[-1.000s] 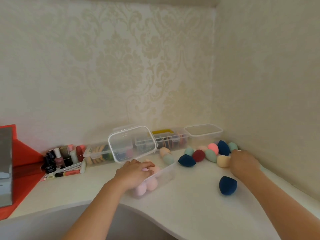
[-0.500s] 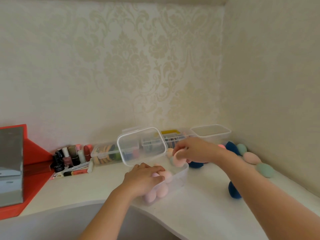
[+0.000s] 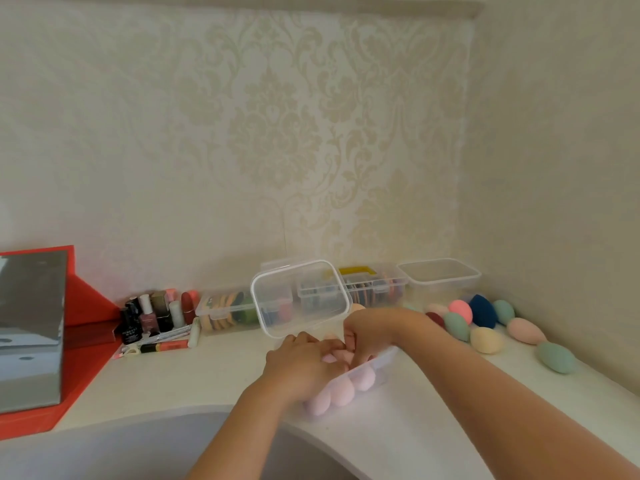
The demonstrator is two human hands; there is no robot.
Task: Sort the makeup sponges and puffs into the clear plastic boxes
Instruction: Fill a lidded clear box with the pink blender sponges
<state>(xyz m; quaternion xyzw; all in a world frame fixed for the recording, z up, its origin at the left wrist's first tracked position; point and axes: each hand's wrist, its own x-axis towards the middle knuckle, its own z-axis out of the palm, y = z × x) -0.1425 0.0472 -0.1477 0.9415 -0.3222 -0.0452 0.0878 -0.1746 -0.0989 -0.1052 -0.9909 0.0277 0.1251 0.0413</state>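
Left hand: our left hand (image 3: pixel 304 362) lies over the near-left rim of the clear rectangular plastic box (image 3: pixel 382 367), with the fingers curled down onto it, holding it.
Right hand: our right hand (image 3: pixel 369 330) comes in from the far right, fingers bent down into the box. The left hand covers the tips, so we cannot tell whether they pinch a sponge.
Task things: soft pink egg-shaped sponges (image 3: pixel 343 393) sit packed against each other in the box's near end.
In the way: the clear plastic lid (image 3: pixel 299 299) stands tilted up just beyond both hands and partly screens the far boxes.
Loose sponges: at the right we see a cluster with a dark blue teardrop sponge (image 3: pixel 483 311) and a pale yellow sponge (image 3: pixel 485 339). A sage green sponge (image 3: pixel 556 356) lies apart, nearer to us.
Far row: an empty clear box (image 3: pixel 440 280) stands at the far right, and a clear box of flat round puffs (image 3: pixel 227 311) at the left.
Far left: small nail polish bottles (image 3: pixel 149 317) stand beside a red mirrored case (image 3: pixel 86 306).
Surface: everything rests on the white curved countertop (image 3: pixel 207 372).
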